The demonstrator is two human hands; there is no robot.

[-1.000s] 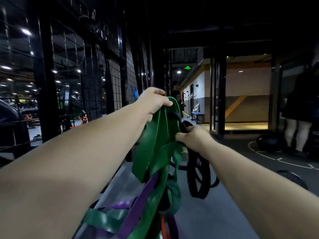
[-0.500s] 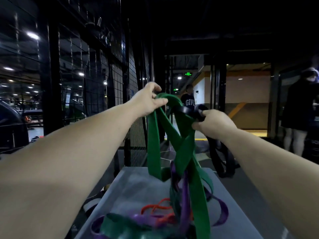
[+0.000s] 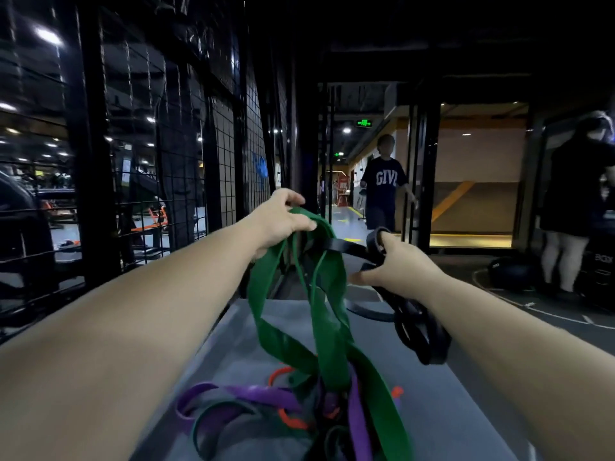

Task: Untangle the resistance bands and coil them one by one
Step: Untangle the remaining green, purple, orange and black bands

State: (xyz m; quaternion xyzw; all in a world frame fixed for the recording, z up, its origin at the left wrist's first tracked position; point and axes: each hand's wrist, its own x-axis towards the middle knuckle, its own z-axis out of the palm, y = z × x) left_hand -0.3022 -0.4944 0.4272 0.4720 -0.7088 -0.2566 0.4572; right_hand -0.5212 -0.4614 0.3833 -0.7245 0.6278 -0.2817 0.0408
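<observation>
Left fingers [image 3: 293, 198]: clamped on green band [image 3: 319, 314].
Right fingers [image 3: 386, 237]: clamped on black band [image 3: 420, 327].
Change: pulled wider apart; black band judged nearly freed.

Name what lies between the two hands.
Head view: strands of the wide green rubber band gripped by the left hand, and a stretch of the black rubber band running to the right hand.

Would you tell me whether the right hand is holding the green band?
No, the right hand grips the black band, while the left hand holds the green band.
</observation>
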